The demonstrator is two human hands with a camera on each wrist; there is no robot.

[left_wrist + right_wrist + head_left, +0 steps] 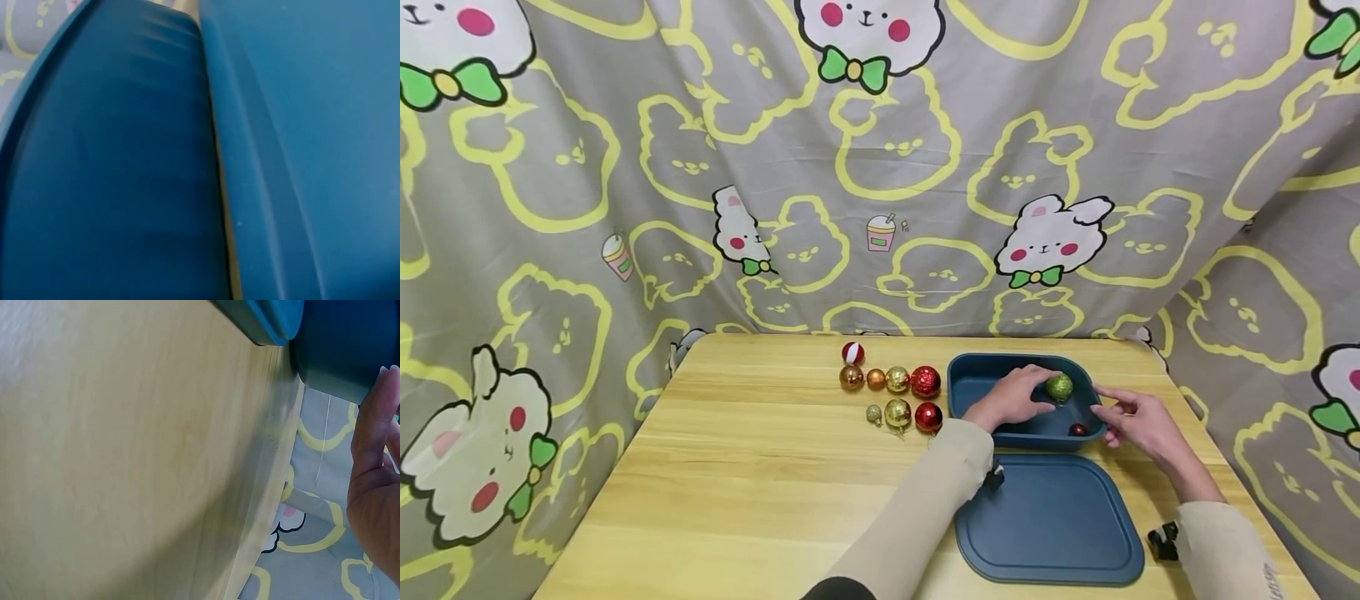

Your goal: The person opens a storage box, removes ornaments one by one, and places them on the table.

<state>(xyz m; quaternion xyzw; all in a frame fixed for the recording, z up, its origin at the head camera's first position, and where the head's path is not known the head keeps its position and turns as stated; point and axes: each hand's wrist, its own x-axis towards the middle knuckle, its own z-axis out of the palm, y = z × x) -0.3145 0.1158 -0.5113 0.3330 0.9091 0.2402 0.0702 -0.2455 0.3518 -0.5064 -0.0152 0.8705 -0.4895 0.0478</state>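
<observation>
The blue rectangular box (pixel 973 392) stands at the back right of the table. My left hand (pixel 1018 396) reaches over its near side, with a glittery green ball ornament (pixel 1060 387) pinched between thumb and fingertips inside the box. In the box's near right corner lies a small dark red ball (pixel 1078 430). At the box's right end my right hand (pixel 1142 425) has its fingers fairly straight, their tips right at the rim. The right wrist view shows these fingers (pixel 372 419) beside the box's outer wall (pixel 344 356). The left hand is out of the left wrist view.
Left of the box stand several ball ornaments: red (pixel 926 382), gold (pixel 897 413), copper (pixel 852 377) and a red-and-white one (pixel 853 353). A flat blue lid (pixel 1048 521) lies in front of the box. Behind the wooden table (pixel 737 467) hangs a patterned curtain (pixel 925 208).
</observation>
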